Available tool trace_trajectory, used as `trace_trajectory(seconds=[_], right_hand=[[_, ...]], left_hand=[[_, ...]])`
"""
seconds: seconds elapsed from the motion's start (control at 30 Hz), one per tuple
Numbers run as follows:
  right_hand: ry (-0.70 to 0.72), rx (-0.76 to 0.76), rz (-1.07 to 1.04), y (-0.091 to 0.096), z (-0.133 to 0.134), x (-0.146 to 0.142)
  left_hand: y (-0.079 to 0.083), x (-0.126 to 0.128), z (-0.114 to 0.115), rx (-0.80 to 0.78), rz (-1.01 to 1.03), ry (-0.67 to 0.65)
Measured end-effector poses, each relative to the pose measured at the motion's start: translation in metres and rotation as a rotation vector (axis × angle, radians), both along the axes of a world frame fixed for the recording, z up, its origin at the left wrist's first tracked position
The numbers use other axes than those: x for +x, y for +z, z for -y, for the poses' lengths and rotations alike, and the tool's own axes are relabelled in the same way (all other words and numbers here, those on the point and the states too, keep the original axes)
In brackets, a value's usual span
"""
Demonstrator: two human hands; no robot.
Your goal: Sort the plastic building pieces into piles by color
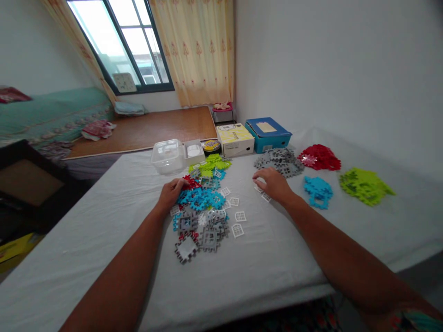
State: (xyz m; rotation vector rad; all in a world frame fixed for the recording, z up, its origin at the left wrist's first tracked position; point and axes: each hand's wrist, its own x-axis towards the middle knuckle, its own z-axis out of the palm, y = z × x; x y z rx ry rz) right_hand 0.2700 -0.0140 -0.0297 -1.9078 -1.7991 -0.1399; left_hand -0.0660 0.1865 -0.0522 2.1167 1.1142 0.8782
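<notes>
A mixed heap of interlocking plastic tiles, blue, grey, red and green, lies mid-table with small white window pieces scattered beside it. My left hand rests curled on the heap's left edge, fingers closed on a red tile. My right hand lies palm down, fingers together, over small white pieces just in front of a sorted grey pile. Further right sit sorted piles of red tiles, blue tiles and green tiles.
The table carries a white cloth. At its far edge stand a clear plastic container with its lid, a round tin, a yellow-white box and a blue box. A bed and window lie beyond.
</notes>
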Motion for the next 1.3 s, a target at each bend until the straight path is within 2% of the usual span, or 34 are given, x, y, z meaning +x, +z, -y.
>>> trace_trajectory(seconds=[0.13,0.23,0.47,0.57,0.8,1.1,1.23,1.3], right_hand=[[0.275,-0.035,-0.082,-0.011,-0.002,-0.038],[0.377,-0.105,-0.033,-0.017,-0.003,-0.06],[0.364,-0.212,0.079,-0.013,-0.003,-0.062],[0.324,-0.214,0.068,-0.013,-0.002,-0.061],[0.342,-0.217,0.08,-0.015,-0.001,-0.064],[0.283,-0.198,-0.227,-0.02,-0.004,-0.057],[0.326,-0.191,-0.252,-0.012,-0.003,-0.044],[0.281,-0.172,-0.234,-0.006,-0.002,-0.03]], left_hand=[[-0.002,0.0,-0.002,0.006,0.019,-0.003],[-0.005,-0.001,-0.004,0.01,0.037,-0.008],[-0.006,-0.001,-0.004,0.024,0.024,-0.018],[-0.007,-0.001,-0.005,0.036,0.018,-0.018],[-0.006,-0.001,-0.005,0.028,-0.003,-0.021],[-0.006,-0.001,-0.006,0.001,0.01,-0.015],[-0.005,0.0,-0.006,0.0,0.001,-0.009],[-0.005,0.0,-0.005,-0.003,0.004,-0.01]])
